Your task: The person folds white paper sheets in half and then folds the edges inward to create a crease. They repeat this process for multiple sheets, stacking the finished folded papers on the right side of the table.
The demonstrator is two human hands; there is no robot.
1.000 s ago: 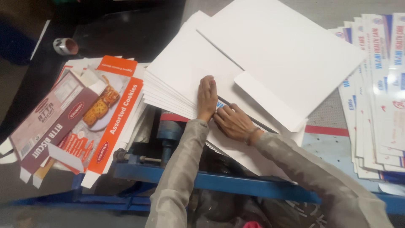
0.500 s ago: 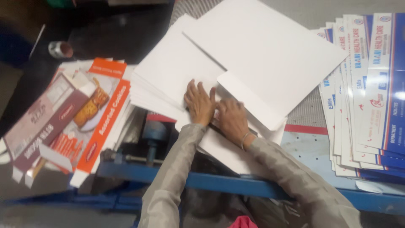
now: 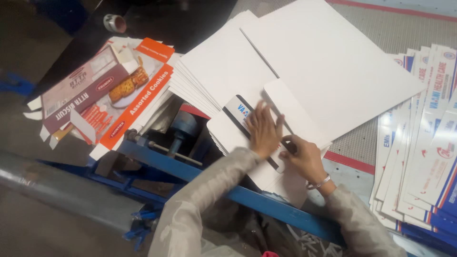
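My left hand (image 3: pixel 263 131) lies flat, fingers spread, on a sheet with a dark stripe and blue print (image 3: pixel 236 110) that sticks out from under the white card sheets. My right hand (image 3: pixel 303 158), with a metal bracelet at the wrist, curls its fingers on the near edge of the white sheet pile (image 3: pixel 290 112) right beside the left hand. Behind them a fanned stack of white card sheets (image 3: pixel 223 71) lies under a large white sheet (image 3: pixel 333 62).
Flattened orange and maroon biscuit cartons (image 3: pixel 119 93) lie at the left. Fanned blue-and-white printed cartons (image 3: pixel 428 143) lie at the right. A blue metal frame (image 3: pixel 266 204) runs along the near edge, above a grey mesh surface (image 3: pixel 381 33). A small round pot (image 3: pixel 114 22) sits at the top left.
Both hands shifted right and nearer along the pile. The striped printed sheet now shows more, and my left hand has spread flat on it. The view has swung to the left.
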